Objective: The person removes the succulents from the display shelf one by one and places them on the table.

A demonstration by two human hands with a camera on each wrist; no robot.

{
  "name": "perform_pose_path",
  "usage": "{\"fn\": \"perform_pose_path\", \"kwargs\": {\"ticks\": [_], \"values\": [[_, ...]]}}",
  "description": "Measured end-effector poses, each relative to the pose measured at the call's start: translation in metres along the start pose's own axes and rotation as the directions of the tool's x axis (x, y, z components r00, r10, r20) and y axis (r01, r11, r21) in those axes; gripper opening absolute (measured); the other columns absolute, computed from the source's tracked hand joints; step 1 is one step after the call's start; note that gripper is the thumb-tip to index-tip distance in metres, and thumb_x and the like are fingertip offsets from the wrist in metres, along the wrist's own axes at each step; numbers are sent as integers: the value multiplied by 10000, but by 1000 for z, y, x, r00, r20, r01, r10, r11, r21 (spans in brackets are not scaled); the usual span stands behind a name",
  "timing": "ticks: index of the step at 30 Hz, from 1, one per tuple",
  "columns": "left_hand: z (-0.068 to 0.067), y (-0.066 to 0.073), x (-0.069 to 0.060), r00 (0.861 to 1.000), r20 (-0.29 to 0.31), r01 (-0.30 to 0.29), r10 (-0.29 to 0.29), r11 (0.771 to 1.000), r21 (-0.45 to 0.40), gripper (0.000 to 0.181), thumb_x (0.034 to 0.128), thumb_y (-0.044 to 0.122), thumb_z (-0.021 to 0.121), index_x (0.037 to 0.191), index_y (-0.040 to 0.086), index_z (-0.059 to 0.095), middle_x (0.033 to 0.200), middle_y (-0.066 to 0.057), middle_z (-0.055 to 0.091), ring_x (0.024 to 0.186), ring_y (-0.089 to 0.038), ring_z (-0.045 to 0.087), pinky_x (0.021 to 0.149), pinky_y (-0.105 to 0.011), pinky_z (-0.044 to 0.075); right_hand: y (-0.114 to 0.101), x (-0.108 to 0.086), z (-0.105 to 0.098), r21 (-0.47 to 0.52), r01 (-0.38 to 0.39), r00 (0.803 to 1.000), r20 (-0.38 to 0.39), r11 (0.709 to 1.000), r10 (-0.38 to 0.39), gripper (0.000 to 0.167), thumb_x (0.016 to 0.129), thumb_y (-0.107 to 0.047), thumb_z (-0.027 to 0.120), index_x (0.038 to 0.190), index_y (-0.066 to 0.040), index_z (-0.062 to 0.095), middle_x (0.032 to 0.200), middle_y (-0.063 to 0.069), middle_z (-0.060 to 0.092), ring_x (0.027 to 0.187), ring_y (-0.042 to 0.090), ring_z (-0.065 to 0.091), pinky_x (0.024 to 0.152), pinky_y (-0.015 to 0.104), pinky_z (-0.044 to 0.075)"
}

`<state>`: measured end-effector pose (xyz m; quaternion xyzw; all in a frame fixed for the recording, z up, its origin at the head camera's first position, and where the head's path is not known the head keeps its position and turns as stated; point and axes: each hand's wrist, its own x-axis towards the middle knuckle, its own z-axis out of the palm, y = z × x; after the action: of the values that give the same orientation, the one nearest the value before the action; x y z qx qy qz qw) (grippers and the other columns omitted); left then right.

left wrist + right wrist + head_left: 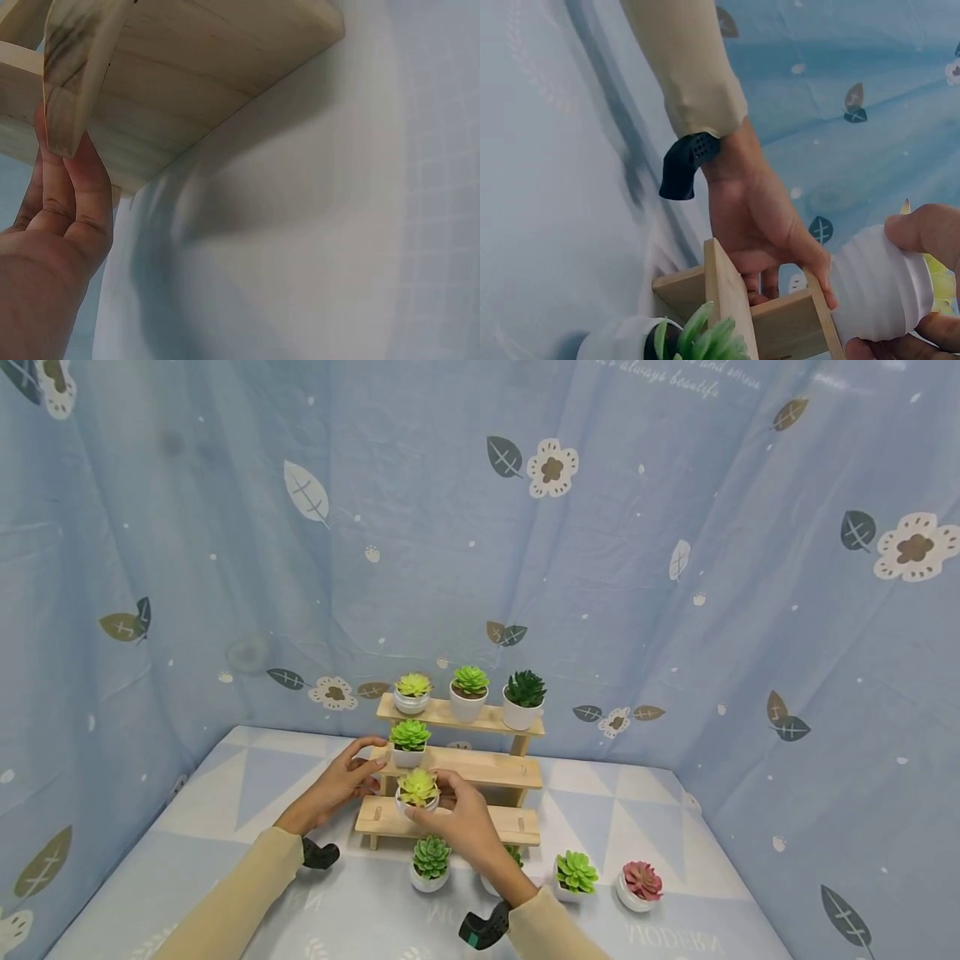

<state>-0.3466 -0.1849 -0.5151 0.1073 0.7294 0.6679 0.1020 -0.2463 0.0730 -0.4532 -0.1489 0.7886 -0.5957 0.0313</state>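
Holding: right hand [467, 822] pinches plant [417, 787] at stand's [461, 766] front
Gripping: left hand [341, 785], stand's left side
Done: four shelved plants [469, 683]
Left: four loose plants [576, 872] on table [600, 814], apparently unplaced

Even, fairly bright light fills the head view. White glare streaks the pale-blue flower-printed fabric curtain [420, 568], high above the far right corner of the white-and-blue cloth-covered table [615, 802]; a hazy smudge shows above its far left corner. Wrist views are dimmer; soft shadow borders the pale wooden three-tiered stand [217, 60].
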Motion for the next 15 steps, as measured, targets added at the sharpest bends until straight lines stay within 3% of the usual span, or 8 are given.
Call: {"fn": "perform_pose_path", "kwargs": {"ticks": [9,15], "values": [[-2,0,0,1000,9,8,-7,1000,-25,565,983,503,676,1476,352,444,1172,-201,568,966,-367,631,824,-452,554,5,-2,11,-87,29,999,20,996,-28,611,874,-432,836,1384,-214,579,1254,-58,599,1176,135,594,975,306,509],[-3,0,1,1000,22,1,-1,1000,-14,586,997,489,663,1502,318,419,1182,-200,563,984,-388,626,837,-457,553,8,-4,19,-118,57,997,50,991,-52,590,865,-439,842,1358,-229,597,1223,-93,615,1149,96,598,974,290,508]]}}
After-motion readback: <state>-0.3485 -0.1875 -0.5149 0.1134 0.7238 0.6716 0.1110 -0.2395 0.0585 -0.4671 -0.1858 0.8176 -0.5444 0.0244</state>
